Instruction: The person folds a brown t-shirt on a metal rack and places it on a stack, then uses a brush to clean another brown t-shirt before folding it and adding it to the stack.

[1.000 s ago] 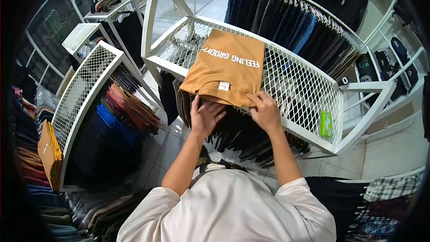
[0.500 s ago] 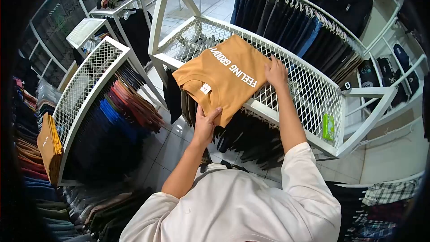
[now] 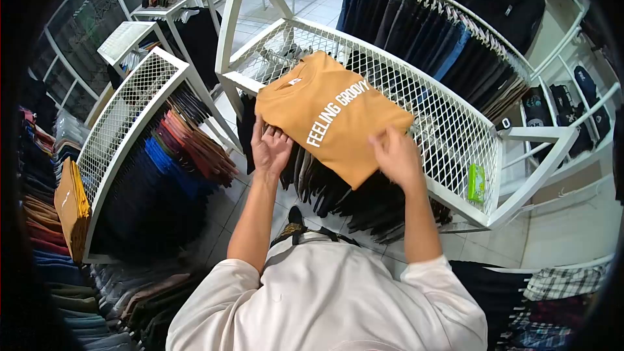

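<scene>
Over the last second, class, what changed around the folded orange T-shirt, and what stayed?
The folded orange T-shirt with white lettering was spun half a turn on the white wire-mesh rack: its collar, once nearest the person, now points away. The left hand shifted to its left edge; the blurred right hand came back from the far edge to the near corner. Rack and green packet stayed.

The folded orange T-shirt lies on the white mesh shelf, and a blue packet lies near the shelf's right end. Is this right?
Not quite: the head view shows the packet is green, not blue. The orange T-shirt does lie on the white mesh shelf.
</scene>
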Demonstrator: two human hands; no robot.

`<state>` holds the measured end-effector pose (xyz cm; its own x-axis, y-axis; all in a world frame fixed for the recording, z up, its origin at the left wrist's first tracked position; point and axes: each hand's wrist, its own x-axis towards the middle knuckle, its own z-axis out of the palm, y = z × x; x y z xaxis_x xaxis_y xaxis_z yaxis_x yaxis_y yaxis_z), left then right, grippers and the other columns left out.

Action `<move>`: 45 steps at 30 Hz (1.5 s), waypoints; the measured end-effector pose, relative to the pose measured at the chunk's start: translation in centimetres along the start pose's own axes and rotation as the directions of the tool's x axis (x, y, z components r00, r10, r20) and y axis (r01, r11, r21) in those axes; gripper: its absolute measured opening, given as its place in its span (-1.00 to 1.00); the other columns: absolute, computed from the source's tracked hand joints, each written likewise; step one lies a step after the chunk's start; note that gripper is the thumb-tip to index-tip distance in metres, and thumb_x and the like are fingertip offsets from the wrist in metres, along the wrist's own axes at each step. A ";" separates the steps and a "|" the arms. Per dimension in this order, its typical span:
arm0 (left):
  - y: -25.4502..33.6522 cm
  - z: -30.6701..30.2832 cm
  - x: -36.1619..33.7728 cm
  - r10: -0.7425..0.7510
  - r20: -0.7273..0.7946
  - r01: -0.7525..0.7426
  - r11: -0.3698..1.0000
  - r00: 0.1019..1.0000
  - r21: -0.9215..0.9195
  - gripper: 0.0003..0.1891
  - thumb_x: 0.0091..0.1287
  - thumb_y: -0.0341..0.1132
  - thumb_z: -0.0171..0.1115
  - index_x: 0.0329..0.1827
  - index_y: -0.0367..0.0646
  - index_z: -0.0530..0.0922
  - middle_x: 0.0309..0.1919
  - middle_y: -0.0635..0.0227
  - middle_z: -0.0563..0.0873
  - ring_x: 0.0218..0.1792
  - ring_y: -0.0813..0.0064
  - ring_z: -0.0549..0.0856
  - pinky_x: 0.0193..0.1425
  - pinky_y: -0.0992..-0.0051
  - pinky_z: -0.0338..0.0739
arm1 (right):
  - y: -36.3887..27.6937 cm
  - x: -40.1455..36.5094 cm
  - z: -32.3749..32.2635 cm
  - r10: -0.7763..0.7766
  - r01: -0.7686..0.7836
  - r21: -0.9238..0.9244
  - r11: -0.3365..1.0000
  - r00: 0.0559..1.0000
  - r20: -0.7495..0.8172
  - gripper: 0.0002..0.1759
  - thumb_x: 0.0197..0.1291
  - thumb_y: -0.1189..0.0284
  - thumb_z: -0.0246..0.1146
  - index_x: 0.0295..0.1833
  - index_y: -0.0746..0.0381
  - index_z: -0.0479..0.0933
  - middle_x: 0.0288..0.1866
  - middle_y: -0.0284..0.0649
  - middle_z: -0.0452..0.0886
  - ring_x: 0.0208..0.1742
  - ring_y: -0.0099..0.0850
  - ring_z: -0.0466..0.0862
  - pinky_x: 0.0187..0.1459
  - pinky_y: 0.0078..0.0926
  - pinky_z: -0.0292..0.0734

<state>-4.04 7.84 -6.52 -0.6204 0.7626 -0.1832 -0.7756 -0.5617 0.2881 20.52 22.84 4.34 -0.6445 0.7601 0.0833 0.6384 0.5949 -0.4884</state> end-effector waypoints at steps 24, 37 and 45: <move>-2.6 2.8 1.8 0.277 -0.051 -0.224 0.861 0.960 0.456 -0.48 0.55 -0.26 0.25 0.48 -0.21 0.34 0.31 0.26 0.61 0.30 0.37 0.62 0.37 0.35 0.53 | -1.2 20.9 7.2 0.049 -0.050 -0.044 0.998 0.999 -0.016 -0.45 0.07 -0.02 0.54 0.04 0.14 0.76 0.10 -0.09 0.78 0.15 -0.14 0.75 0.18 -0.20 0.63; 10.1 -1.2 -2.8 0.328 0.164 -0.367 0.822 0.930 0.436 -0.59 0.61 -0.34 0.16 0.46 -0.17 0.40 0.27 0.38 0.65 0.22 0.55 0.65 0.33 0.47 0.54 | -10.5 11.4 8.5 -0.147 0.019 0.726 0.687 0.983 0.113 -0.75 0.29 0.42 0.35 -0.07 0.41 0.65 -0.16 -0.23 0.76 -0.25 -0.54 0.69 -0.17 -0.58 0.58; 33.4 -6.6 -15.2 0.511 0.160 -0.482 0.598 0.845 0.640 -0.62 0.60 -0.26 0.20 0.38 -0.21 0.51 0.18 0.41 0.70 0.16 0.63 0.63 0.28 0.53 0.52 | -31.8 1.8 17.5 -0.436 0.018 0.948 0.318 0.891 0.130 -0.59 0.36 0.51 0.31 0.26 0.44 0.55 0.12 -0.16 0.72 0.04 -0.50 0.71 0.12 -0.53 0.58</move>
<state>-21.32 -24.68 -0.33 -0.9016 0.4085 0.1426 -0.0893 -0.4981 0.8625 -8.34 0.72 4.82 -0.9068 0.3839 0.1744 -0.2071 -0.0451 -0.9773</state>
